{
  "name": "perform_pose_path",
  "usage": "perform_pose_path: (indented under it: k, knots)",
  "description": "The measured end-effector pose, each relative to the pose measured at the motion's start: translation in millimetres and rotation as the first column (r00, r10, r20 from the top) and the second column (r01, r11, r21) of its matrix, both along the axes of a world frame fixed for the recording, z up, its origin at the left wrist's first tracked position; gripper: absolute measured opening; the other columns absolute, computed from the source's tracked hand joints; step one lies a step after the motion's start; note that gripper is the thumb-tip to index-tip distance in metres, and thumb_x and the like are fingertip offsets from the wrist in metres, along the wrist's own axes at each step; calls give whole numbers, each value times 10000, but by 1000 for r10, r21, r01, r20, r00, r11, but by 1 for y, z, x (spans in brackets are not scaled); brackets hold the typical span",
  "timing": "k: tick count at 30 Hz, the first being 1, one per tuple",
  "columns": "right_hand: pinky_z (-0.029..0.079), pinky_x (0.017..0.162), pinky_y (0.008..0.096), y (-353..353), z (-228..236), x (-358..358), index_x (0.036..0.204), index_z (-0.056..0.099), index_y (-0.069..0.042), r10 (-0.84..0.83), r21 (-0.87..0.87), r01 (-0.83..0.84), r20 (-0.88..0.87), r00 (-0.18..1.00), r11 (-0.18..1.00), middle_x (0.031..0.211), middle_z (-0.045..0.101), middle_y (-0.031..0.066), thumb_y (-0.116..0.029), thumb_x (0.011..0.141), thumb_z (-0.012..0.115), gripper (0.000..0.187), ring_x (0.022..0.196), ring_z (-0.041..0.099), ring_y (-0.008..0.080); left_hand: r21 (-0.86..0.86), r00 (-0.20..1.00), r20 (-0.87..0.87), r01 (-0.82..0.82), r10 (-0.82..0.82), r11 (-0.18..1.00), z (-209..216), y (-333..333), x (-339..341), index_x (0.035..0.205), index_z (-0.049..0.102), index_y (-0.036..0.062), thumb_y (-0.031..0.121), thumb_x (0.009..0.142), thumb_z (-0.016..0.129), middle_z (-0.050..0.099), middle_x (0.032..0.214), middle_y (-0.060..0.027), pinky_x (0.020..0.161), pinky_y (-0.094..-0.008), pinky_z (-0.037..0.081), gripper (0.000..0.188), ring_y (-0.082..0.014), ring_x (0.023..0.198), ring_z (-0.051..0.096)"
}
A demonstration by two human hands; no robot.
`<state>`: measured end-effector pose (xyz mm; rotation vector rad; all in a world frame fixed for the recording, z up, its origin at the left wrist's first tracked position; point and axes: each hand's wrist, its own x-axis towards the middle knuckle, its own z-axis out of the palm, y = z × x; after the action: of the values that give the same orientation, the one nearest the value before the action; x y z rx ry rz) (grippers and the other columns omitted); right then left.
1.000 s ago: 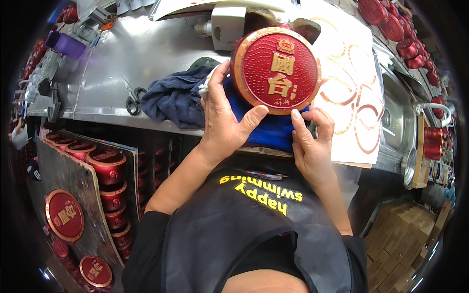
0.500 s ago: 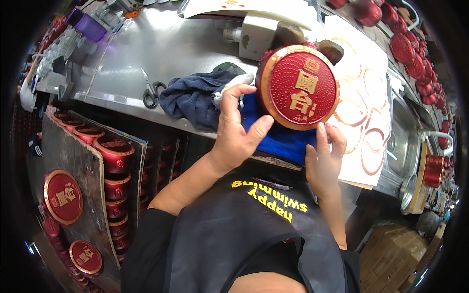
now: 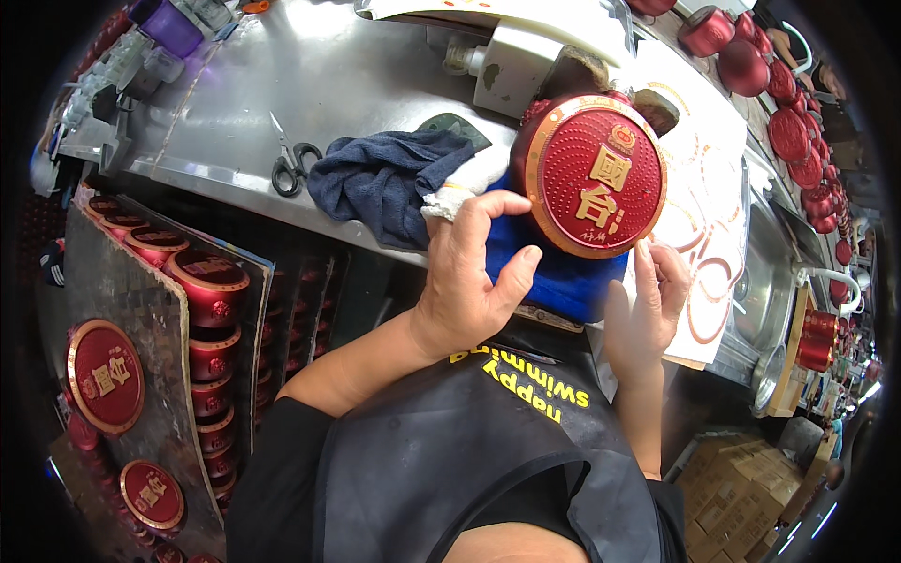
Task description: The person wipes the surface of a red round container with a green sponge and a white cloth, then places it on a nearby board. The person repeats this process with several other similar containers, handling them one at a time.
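Observation:
A round red bottle (image 3: pixel 582 192) with a gold band around its face and raised gold characters rests tilted on a blue cloth pad (image 3: pixel 572 277). My left hand (image 3: pixel 474 272) is at its left side, index fingertip against the gold rim, thumb held apart. At the lower right rim, my right hand (image 3: pixel 648 310) touches the edge with a fingertip; its thumb is separate and slightly blurred. Neither hand is wrapped round the bottle. Right of it, a white sheet (image 3: pixel 694 342) carries several copper-coloured ring stickers (image 3: pixel 710 298).
A dark blue towel (image 3: pixel 380 183) and scissors (image 3: pixel 289 164) lie on the steel table (image 3: pixel 244 103). Upper centre, a white machine (image 3: pixel 526 70) stands behind the bottle. Racks of red bottles (image 3: pixel 214 286) fill the left. A sink (image 3: pixel 765 281) and cardboard boxes (image 3: pixel 737 493) are right.
The bottle and both hands appear slightly further right and the whole view has shifted. My left index finger now reaches the rim; the fingers stay at the bottle's edge.

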<state>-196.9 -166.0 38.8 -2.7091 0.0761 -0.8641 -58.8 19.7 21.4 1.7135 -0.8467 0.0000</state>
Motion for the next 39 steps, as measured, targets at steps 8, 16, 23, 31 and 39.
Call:
perform_pose_path:
  k: [8,16,23,31,39]
  knots:
    - [430,1007,442,0,1,0,1303,613,15,-6,21,7,-19,1000,1000,1247,550,186,48,822,674,485,1172,529,345,-6,997,73,4,-3,1000,0,3,0,1243,566,27,118,876,677,606,1187,-155,1011,-425,357,395,-335,1110,521]
    - [431,1010,445,-2,1,0,1297,625,0,1,39,-1,-8,1000,999,1247,551,183,47,821,676,481,1177,530,338,-54,1000,-12,-8,7,999,-2,1,4,1212,583,35,122,889,668,611,1189,-154,1022,-421,351,345,-327,1133,507]
    - [426,1029,457,-1,4,1,1282,636,-3,-1,25,1,-16,1000,1000,1244,552,180,32,827,682,458,1184,528,340,-100,997,-70,-21,14,995,-3,0,4,1124,606,55,123,886,675,613,1110,-126,1018,-411,352,257,-320,1084,507]
    - [424,1034,464,-2,4,1,1271,646,-7,-6,16,6,-27,1000,1000,1248,552,178,28,823,686,451,1192,525,344,-130,998,-65,-22,13,991,-10,-6,12,1115,556,4,58,853,651,578,1094,-151,1010,-431,354,284,-323,1071,502]
    - [427,1029,458,-1,2,0,1271,647,-10,-9,10,10,-24,1000,1000,1251,551,175,37,811,692,464,1188,527,341,-162,993,-112,-52,34,985,-13,-16,17,1094,544,50,98,862,688,565,1073,-126,970,-407,355,277,-291,1042,487]
